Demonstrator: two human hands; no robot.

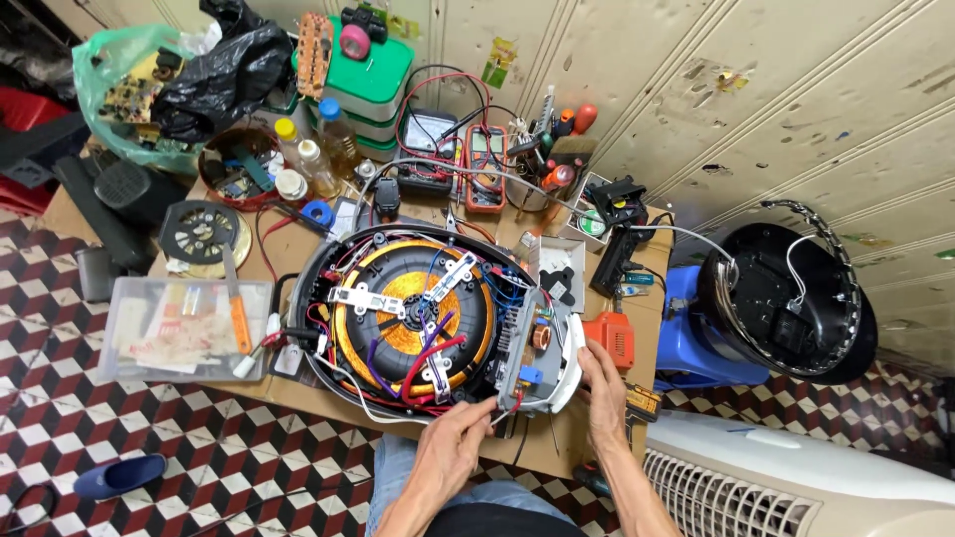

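- Opened cooker base (418, 328) sits mid-bench on cardboard; looks heavy, rigid-shelled, so I'd grip the outer rim, not the coil.
- Grey circuit board (532, 343), near-right edge: fragile, edge-hold only.
- Left hand (453, 447) fingers curled on wires below board.
- Right hand (602, 393) fingers bent against the rim.

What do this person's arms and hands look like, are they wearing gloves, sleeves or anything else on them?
No gloves: both the left hand and the right hand are bare. The forearms are uncovered too, with no sleeves in view up to the picture's lower edge. I see no watch, ring or bracelet. Below the arms, blue denim trousers cover the lap.
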